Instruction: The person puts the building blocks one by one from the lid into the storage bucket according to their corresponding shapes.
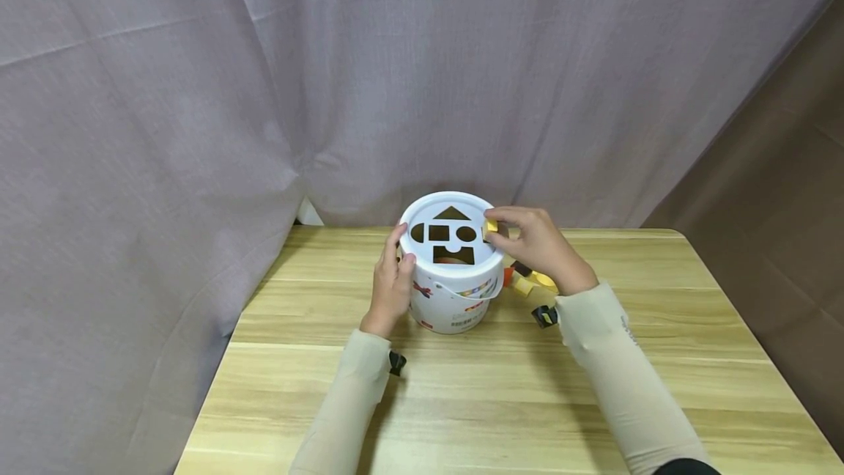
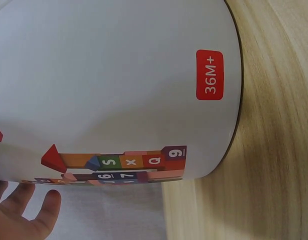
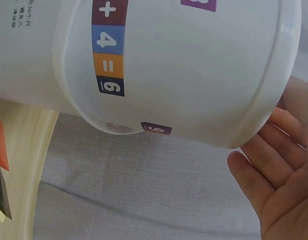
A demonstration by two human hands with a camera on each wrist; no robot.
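Observation:
A white toy bucket (image 1: pixel 455 306) stands on the wooden table (image 1: pixel 501 402). Its white lid (image 1: pixel 450 200) has triangle, square, round and arch cut-outs. My left hand (image 1: pixel 401 246) grips the bucket's left side at the lid rim, thumb on the lid. My right hand (image 1: pixel 496 229) pinches a small yellow block (image 1: pixel 491 227) at the lid's right edge. The left wrist view shows the bucket wall (image 2: pixel 119 75) close up with my left hand's fingertips (image 2: pixel 24 215) at the bottom left. In the right wrist view, the bucket (image 3: pixel 194 60) fills the top and my right hand's fingers (image 3: pixel 279 190) lie beside its rim.
Several loose blocks (image 1: pixel 527 281), yellow, orange and dark, lie on the table behind my right wrist; an orange block (image 3: pixel 0 150) shows at the right wrist view's left edge. A grey curtain (image 1: pixel 198 94) hangs behind and to the left. The table's front half is bare wood.

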